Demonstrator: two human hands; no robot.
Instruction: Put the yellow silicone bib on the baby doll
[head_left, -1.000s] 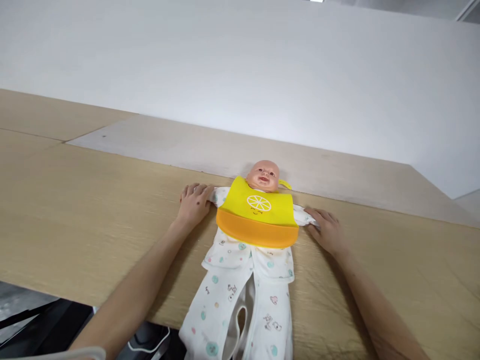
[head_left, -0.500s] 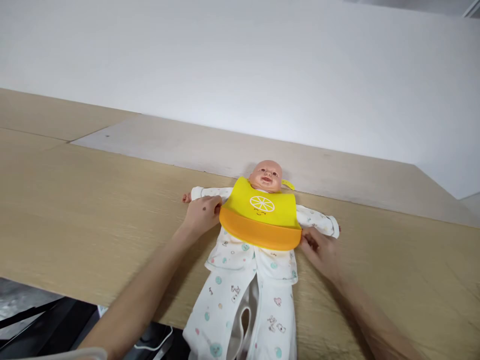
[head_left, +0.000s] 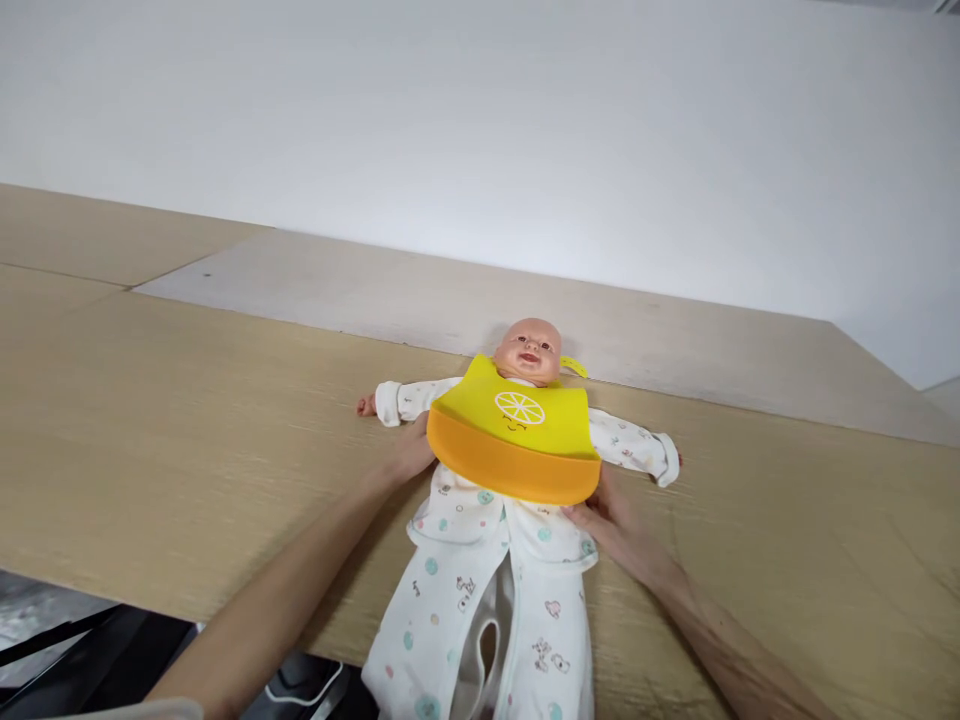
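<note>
A baby doll [head_left: 529,347] lies face up, arms stretched out, in a white printed top and trousers [head_left: 431,600]. Over its chest is a yellow bib [head_left: 551,400] with a white citrus slice and an orange pocket [head_left: 510,465] along the lower edge. My left hand [head_left: 414,448] is at the doll's side by the pocket's left end, its fingers hidden under the bib. At the other side, my right hand [head_left: 609,515] is closed around the doll's waist. Its thumb rests on the top below the bib, and its other fingers are mostly hidden.
The doll lies on a wooden table [head_left: 225,420]. A pale board [head_left: 337,285] runs along the back, against a white wall [head_left: 480,130]. A yellow strap end [head_left: 574,367] sticks out beside the doll's head. Dark items and a white cable [head_left: 319,695] show below the table's front edge.
Both hands have let go of the bib's pocket corners and slid in under its edges to the doll's sides. The bib and doll have shifted slightly left in view.
</note>
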